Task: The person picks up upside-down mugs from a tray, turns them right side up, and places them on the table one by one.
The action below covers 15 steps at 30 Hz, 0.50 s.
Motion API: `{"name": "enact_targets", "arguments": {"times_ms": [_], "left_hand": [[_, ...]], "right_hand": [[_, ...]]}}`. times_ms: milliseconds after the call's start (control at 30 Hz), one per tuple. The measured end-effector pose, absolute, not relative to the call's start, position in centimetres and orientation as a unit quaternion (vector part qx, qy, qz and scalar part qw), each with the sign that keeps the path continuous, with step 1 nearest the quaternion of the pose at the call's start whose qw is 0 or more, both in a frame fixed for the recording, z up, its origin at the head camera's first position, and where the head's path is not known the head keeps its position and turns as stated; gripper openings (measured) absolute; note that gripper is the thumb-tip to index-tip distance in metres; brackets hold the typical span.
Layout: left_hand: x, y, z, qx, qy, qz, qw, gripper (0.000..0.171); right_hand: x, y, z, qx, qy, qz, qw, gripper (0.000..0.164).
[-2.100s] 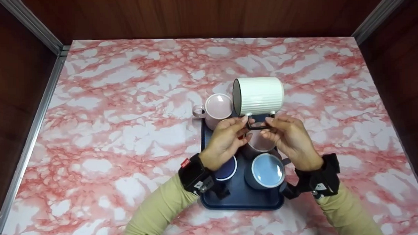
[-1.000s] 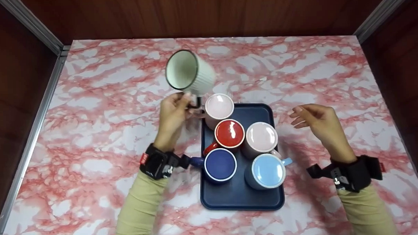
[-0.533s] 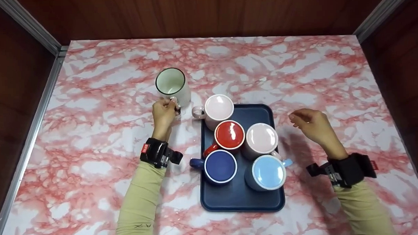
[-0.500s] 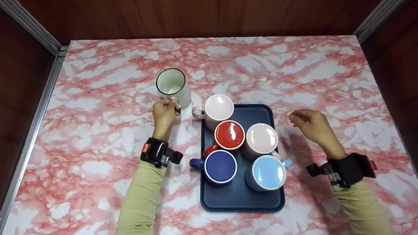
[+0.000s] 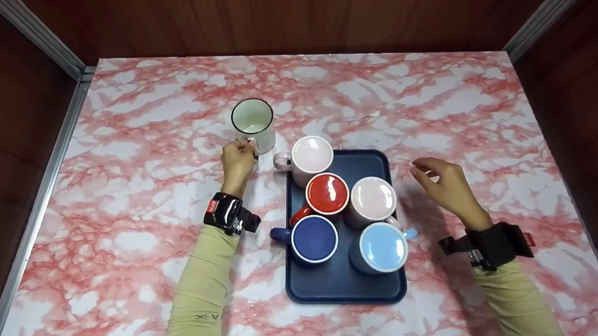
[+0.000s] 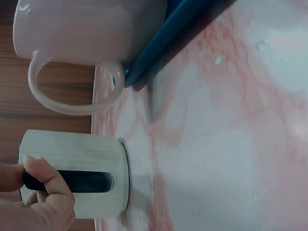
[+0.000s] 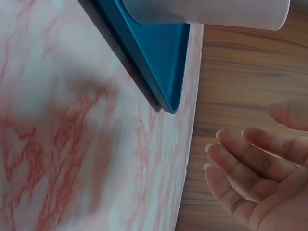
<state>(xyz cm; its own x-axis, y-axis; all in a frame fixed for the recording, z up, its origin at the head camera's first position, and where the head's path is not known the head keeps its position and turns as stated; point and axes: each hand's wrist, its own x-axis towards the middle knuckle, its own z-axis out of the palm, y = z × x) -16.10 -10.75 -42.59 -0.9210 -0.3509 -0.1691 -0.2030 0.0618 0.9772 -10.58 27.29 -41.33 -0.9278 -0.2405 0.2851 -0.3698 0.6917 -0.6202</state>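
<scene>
A ribbed white mug [image 5: 264,139] with a dark rim and black handle stands upright left of the tray's far end, its base at the tabletop. My left hand [image 5: 237,162] pinches its handle [image 6: 86,181] between thumb and fingers, as the left wrist view shows. My right hand [image 5: 444,185] hovers right of the tray, fingers loosely bent and holding nothing. The blue tray [image 5: 345,290] carries a pink mug [image 5: 312,155], a red mug [image 5: 327,193], a second pink mug [image 5: 373,198], a dark blue mug [image 5: 314,239] and a light blue mug [image 5: 383,247], all seemingly upside down.
The pink mug's handle [image 5: 282,161] and the dark blue mug's handle [image 5: 280,234] jut past the tray's left edge. A light blue handle [image 5: 410,232] sticks out on the right. Dark wooden panels [image 5: 294,21] enclose the marbled red-and-white table [image 5: 131,194].
Both hands held the white mug sideways over the tray; the right hand let go and moved right. My left hand carried the mug left, turned it upright and lowered it, then shifted slightly right.
</scene>
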Motion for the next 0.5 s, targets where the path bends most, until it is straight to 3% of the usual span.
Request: {"name": "enact_targets", "arguments": {"times_ms": [333,500], "left_hand": [[-15.6,-11.2,-42.7,0.149,-0.804,-0.574,0.051,0.015],[-14.3,-10.7,-42.2,0.091,-0.899,-0.417,0.099,0.024]], "right_hand": [[-10.3,27.0,-41.1,0.201,-0.911,0.352,0.083,0.016],[-10.0,26.6,-40.6,0.212,-0.909,0.348,0.082,0.017]]}}
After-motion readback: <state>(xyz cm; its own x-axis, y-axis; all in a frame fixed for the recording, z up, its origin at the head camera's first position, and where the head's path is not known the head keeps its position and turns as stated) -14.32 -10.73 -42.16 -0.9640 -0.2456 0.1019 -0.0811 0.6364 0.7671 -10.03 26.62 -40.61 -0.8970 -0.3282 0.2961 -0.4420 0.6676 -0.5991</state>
